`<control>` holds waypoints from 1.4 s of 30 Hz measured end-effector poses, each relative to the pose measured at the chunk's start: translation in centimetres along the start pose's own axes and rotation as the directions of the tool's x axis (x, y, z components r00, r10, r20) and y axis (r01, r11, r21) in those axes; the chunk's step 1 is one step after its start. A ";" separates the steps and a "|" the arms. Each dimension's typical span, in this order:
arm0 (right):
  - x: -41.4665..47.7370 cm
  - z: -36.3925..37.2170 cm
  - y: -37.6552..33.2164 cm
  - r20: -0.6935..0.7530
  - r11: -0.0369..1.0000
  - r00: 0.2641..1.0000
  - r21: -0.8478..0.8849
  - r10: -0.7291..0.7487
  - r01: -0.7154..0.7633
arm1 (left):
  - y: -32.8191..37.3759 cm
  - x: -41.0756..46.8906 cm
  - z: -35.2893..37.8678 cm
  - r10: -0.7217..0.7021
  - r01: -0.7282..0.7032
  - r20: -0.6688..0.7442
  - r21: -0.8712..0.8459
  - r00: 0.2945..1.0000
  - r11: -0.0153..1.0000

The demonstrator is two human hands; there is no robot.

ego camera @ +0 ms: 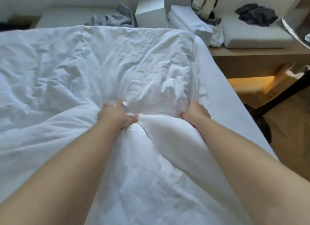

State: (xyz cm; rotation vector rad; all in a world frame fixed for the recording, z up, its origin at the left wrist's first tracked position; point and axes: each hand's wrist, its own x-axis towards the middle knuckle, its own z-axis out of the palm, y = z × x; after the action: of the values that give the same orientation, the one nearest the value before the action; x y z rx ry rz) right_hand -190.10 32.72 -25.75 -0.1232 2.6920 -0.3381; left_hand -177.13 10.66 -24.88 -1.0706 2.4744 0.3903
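A crumpled white duvet (94,62) covers most of the bed. My left hand (115,115) grips a bunched fold of it near the middle of the view, fingers curled into the cloth. My right hand (195,111) grips the duvet's fabric close to its right edge, the fingertips buried in the folds. Between the two hands the cloth rises in a smooth ridge that runs back toward me. The white fitted sheet of the mattress (223,97) shows as a strip to the right of the duvet.
Beyond the bed lie grey clothes (117,17), a white box (151,11), a folded white towel (189,20), a soft toy (203,3) and dark clothes (257,14) on a pillow (256,35). A wooden shelf (260,58) and a black chair leg (281,94) stand on the right.
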 end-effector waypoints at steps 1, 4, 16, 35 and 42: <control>0.7 0.0 -0.2 -0.039 0.998 0.998 -0.037 -0.048 0.047 | 0.7 1.0 -0.3 0.035 -0.035 0.004 0.084 0.999 0.996; 3.2 -3.6 -1.9 -0.194 0.983 0.969 -0.126 -0.153 0.130 | 3.7 3.5 -3.0 0.133 -0.139 0.042 0.207 0.990 0.968; 26.1 -5.0 -9.6 -0.317 0.996 0.948 0.073 -0.019 0.044 | 13.6 22.2 -2.5 0.274 -0.301 -0.620 0.063 0.735 0.952; 18.0 -2.5 -1.0 -0.149 0.914 0.947 -0.342 -0.283 0.219 | 10.3 15.0 0.5 0.338 -0.360 -0.247 -0.052 0.908 0.931; 4.6 -1.3 4.7 0.040 0.911 0.956 -0.293 -0.291 0.289 | 2.6 -0.2 4.8 0.411 -0.415 -0.190 0.019 0.891 0.909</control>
State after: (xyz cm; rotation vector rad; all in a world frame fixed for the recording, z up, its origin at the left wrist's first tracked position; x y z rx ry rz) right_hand -194.98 36.87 -27.67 -0.6171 2.7109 -0.0150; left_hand -177.64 14.48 -28.77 -0.5992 2.8790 0.4581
